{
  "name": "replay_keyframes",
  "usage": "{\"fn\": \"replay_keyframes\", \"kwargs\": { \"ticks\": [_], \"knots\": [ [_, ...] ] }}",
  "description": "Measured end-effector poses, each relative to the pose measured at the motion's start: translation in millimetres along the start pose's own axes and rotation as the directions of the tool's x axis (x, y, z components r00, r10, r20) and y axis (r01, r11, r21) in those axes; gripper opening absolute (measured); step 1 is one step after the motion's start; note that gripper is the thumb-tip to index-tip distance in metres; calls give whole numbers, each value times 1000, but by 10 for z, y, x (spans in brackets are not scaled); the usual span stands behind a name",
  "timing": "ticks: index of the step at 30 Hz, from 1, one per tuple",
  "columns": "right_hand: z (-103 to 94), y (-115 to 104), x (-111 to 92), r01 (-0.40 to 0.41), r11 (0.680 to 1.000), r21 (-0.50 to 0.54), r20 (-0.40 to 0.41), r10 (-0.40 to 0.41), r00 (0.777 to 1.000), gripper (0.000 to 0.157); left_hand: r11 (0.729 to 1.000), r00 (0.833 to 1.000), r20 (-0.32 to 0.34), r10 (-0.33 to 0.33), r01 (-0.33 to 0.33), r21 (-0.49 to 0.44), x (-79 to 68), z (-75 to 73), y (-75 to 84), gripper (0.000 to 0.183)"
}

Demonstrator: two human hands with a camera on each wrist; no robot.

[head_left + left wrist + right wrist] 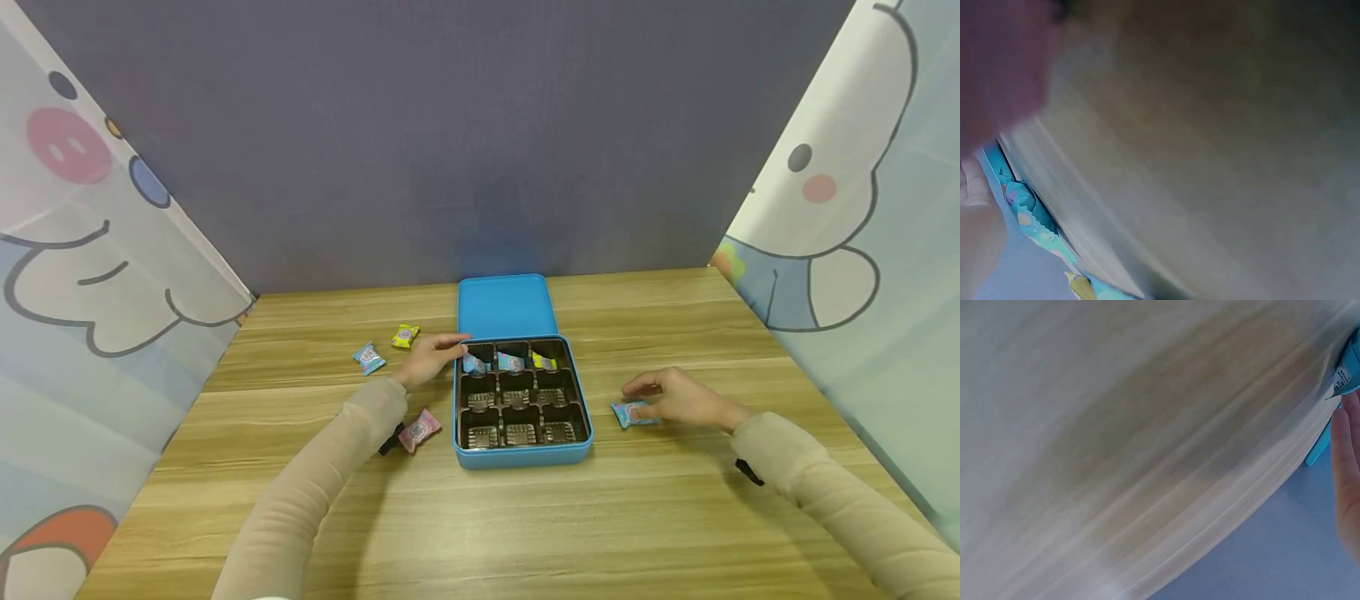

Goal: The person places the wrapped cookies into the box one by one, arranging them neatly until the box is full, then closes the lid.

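Note:
A blue tin box (522, 458) with a dark tray of several compartments lies on the table. A candy sits in each of its three back compartments: one blue (476, 364), one blue and pink (511, 362), one yellow (544, 362). My left hand (427, 360) reaches to the back left corner of the box, fingers extended at its rim. To the right of the box, my right hand (678, 398) pinches a blue-wrapped candy (624, 414) low over the table. In the right wrist view, that candy (1349, 370) is by the fingertips.
Left of the box lie a loose blue candy (368, 358), a yellow candy (405, 336) and a pink candy (420, 430), the pink one beside my left forearm. Behind the box its blue lid (506, 307) lies folded back. A grey wall (480, 150) stands at the table's far edge.

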State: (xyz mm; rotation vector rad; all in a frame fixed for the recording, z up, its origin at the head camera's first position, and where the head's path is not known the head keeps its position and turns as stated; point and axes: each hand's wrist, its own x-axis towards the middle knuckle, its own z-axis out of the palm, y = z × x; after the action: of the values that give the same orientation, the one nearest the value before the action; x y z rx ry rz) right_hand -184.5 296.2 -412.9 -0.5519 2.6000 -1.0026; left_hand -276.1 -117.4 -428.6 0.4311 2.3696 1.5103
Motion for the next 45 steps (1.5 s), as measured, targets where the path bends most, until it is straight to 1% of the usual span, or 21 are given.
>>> {"fn": "replay_keyframes", "kwargs": {
  "ticks": [7, 10, 12, 16, 20, 26, 27, 33, 35, 41, 45],
  "knots": [
    [37, 16, -2, 103, 989, -102, 5, -103, 995, 46, 1000, 1000, 1, 10, -10, 5, 3, -1, -8, 41],
    [41, 11, -3, 116, 987, -110, 20, -115, 993, 46, 1000, 1000, 2, 5, -5, 4, 6, -5, -12, 41],
    [42, 9, -2, 110, 989, -103, 28, -107, 994, 46, 1000, 1000, 3, 1, -1, 2, 7, -8, -16, 41],
    [45, 10, 0, 122, 986, -110, 43, -117, 992, 45, 1000, 1000, 7, 2, -2, 1, 2, -7, -18, 40],
    [53, 11, -6, 129, 983, -133, 44, -124, 991, 42, 1000, 1000, 4, -4, 4, 3, -3, 4, -9, 39],
    [62, 5, -2, 136, 966, -218, 28, -133, 991, 40, 1000, 1000, 7, -7, 7, -5, 0, 4, 0, 41],
    [69, 7, 4, 120, 965, -232, 21, -119, 993, 39, 1000, 1000, 8, -10, 10, -9, 0, 3, 1, 41],
    [61, -5, 27, 136, 960, -244, 28, -133, 991, 38, 1000, 1000, 12, -12, 12, -24, 15, -6, -12, 42],
    [52, -15, 27, 158, 955, -251, 35, -154, 987, 38, 1000, 1000, 11, -13, 14, -22, 21, -6, -17, 42],
    [65, -4, 39, 165, 954, -251, 34, -162, 986, 35, 1000, 1000, 12, 4, -3, -27, 25, -7, -24, 44],
    [68, 7, 44, 176, 953, -248, 38, -172, 984, 33, 1000, 1000, 13, -2, 2, -26, 25, -3, -23, 43]
  ]
}}
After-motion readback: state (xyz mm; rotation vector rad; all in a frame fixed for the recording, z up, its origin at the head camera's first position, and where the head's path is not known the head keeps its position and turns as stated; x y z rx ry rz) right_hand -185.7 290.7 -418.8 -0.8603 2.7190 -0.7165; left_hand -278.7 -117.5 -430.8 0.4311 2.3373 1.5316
